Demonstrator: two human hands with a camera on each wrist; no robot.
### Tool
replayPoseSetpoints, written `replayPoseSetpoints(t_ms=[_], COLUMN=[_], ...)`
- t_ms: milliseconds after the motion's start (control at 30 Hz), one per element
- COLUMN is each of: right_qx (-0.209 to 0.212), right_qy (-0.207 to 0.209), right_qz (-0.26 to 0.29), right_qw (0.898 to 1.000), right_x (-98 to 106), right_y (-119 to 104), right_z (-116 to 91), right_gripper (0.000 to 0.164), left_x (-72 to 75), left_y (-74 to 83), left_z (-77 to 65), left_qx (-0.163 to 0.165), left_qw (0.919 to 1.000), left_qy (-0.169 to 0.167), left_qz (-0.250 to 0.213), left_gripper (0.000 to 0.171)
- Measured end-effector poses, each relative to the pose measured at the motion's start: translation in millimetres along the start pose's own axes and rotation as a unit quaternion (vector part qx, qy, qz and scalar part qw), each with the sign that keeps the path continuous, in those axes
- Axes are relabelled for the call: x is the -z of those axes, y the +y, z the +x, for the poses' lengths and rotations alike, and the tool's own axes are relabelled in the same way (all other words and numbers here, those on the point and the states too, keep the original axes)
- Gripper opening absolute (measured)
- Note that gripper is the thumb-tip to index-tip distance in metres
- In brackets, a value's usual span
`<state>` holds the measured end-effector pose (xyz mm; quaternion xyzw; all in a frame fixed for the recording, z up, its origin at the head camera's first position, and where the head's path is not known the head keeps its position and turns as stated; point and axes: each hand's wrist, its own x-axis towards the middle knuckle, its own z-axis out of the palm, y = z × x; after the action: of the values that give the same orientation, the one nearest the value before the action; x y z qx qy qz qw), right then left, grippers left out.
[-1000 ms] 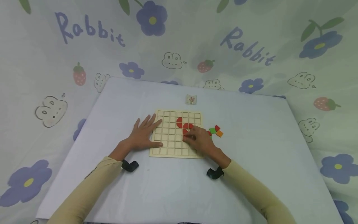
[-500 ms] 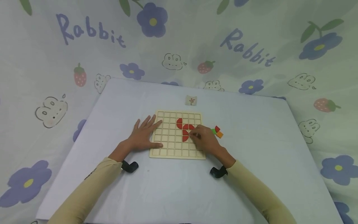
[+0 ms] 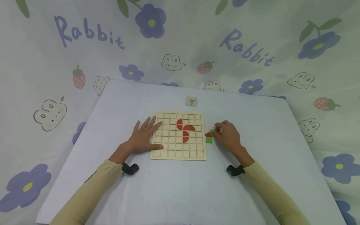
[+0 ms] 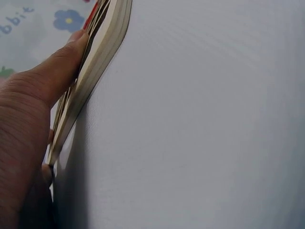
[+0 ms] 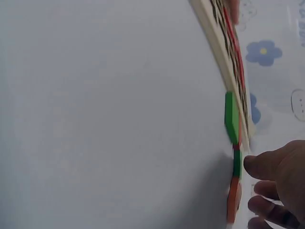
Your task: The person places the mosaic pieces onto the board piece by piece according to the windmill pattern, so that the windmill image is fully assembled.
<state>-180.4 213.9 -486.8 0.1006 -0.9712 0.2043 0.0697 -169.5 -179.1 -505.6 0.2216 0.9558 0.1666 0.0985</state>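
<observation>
A pale wooden grid board (image 3: 168,153) lies on the white table, with several red quarter-circle pieces (image 3: 185,136) set in its squares. My left hand (image 3: 142,136) rests spread on the board's left side; in the left wrist view the thumb (image 4: 62,59) lies over its edge. My right hand (image 3: 229,136) is right of the board, thumb and index fingertips around a red quarter-circle piece (image 3: 217,129). Close by lie a green square (image 3: 209,140), another red piece (image 3: 208,134) and a partly covered green piece (image 3: 212,132). An orange piece (image 5: 232,200) shows in the right wrist view.
A small card (image 3: 191,101) with a red pinwheel pattern lies behind the board. The white table (image 3: 180,190) ends at the back against a patterned cloth (image 3: 185,34). Black wrist bands with camera mounts (image 3: 235,170) are on both wrists.
My right hand has left the red pieces on the board and moved right to the loose pieces, reaching the red quarter-circle. The left hand has stayed in place.
</observation>
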Motion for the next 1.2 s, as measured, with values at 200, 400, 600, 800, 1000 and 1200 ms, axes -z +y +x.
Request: replayPoseSetpoints(t_ms=[200, 400, 600, 800, 1000, 1200], right_qx=[-0.029, -0.052, -0.092, -0.084, -0.017, 0.05], right_qy=[-0.014, -0.048, -0.084, -0.046, -0.036, -0.085], right_qz=[-0.008, 0.035, 0.097, 0.137, 0.211, 0.285], right_qw=[0.999, 0.997, 0.987, 0.986, 0.977, 0.953], right_x=[3.0, 3.1, 5.5, 1.3, -6.4, -13.8], right_y=[5.2, 6.6, 9.0, 4.2, -24.4, -60.2], right_z=[-3.8, 4.3, 16.3, 19.9, 21.6, 28.6], right_gripper=[0.027, 0.023, 0.021, 0.018, 0.015, 0.02], left_x=[0.2, -0.7, -2.3, -2.6, -0.3, 0.7], left_y=[0.7, -0.6, -3.0, -3.4, -0.9, 0.1], left_z=[-3.5, -2.6, -0.1, -0.2, -2.3, -1.3], left_qx=[-0.004, -0.003, 0.004, 0.001, 0.001, -0.001], left_qw=[0.9999, 1.0, 1.0, 1.0, 1.0, 1.0], left_qy=[0.011, 0.008, 0.002, 0.003, 0.003, 0.003], left_qz=[-0.004, 0.0, 0.0, 0.002, -0.002, -0.003], left_gripper=[0.111, 0.111, 0.112, 0.112, 0.111, 0.111])
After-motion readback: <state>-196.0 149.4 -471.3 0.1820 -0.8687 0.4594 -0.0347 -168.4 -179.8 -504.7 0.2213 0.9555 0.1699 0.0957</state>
